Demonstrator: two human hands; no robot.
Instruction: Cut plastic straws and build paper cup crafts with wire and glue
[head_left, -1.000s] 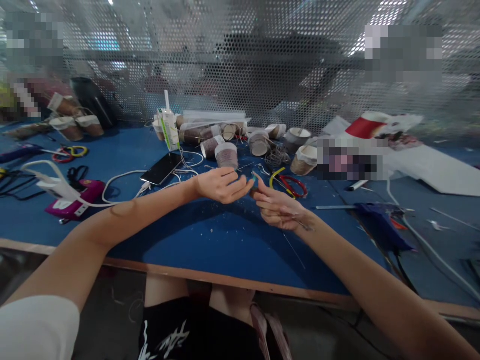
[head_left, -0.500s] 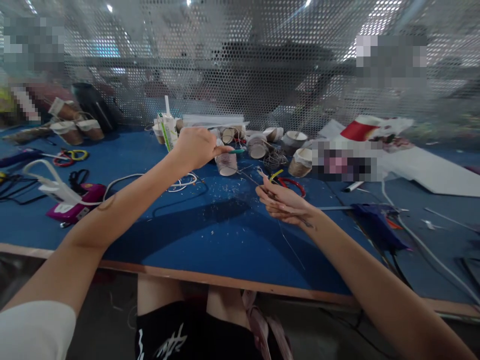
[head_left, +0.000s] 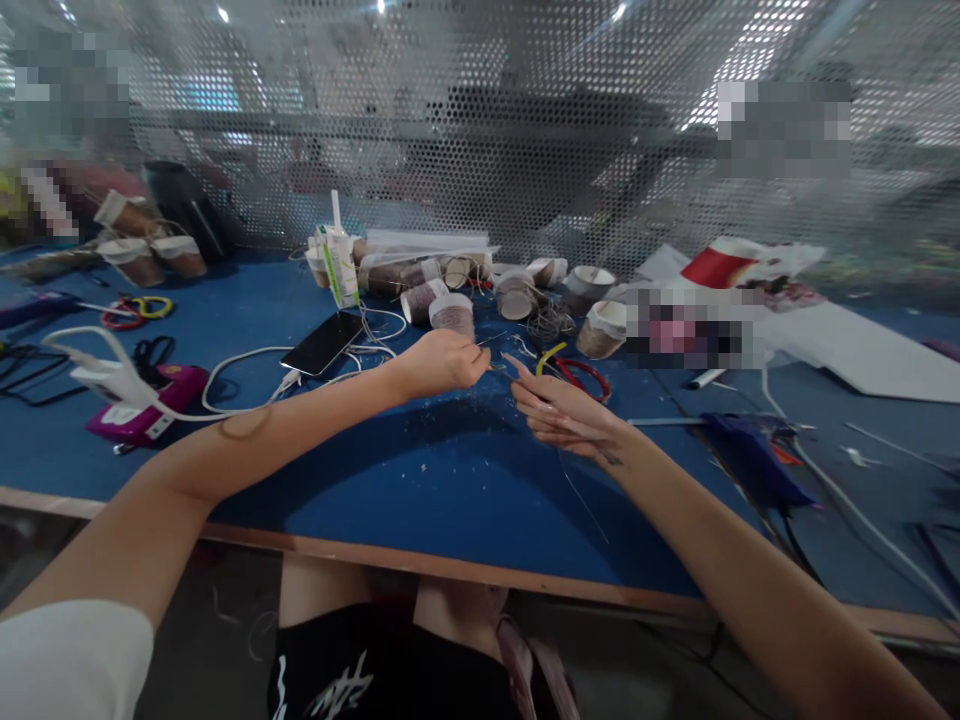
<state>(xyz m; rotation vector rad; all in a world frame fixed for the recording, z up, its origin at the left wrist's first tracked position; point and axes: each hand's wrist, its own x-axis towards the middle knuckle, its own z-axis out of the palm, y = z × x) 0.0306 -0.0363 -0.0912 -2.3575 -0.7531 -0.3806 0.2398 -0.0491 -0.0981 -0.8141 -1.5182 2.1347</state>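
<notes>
My left hand point(head_left: 450, 361) is closed in a pinch just in front of an upright whitish cup-shaped spool point(head_left: 453, 313). A small greenish piece point(head_left: 496, 367) shows at its fingertips, too small to name, and a thin dark strand sticks out above them. Close by on the right, my right hand point(head_left: 559, 408) has its fingers curled round thin wire, mostly hidden in the palm. One fine wire point(head_left: 585, 502) trails below this hand over the blue table. The two hands' fingertips are a short gap apart. Red-and-yellow-handled scissors point(head_left: 583, 378) lie just beyond the right hand.
Several wrapped cups and spools point(head_left: 517, 294) and a tangled wire coil point(head_left: 551, 322) stand behind my hands. A phone point(head_left: 322, 343), white cables and a purple power strip point(head_left: 146, 405) lie left. A blue glue gun point(head_left: 757, 455) and white board point(head_left: 870, 340) are right. Perforated metal closes the back.
My left hand has come down and toward me, from above the whitish spool to beside my right hand's fingertips. The phone and spools behind it are now uncovered. My right hand has barely moved.
</notes>
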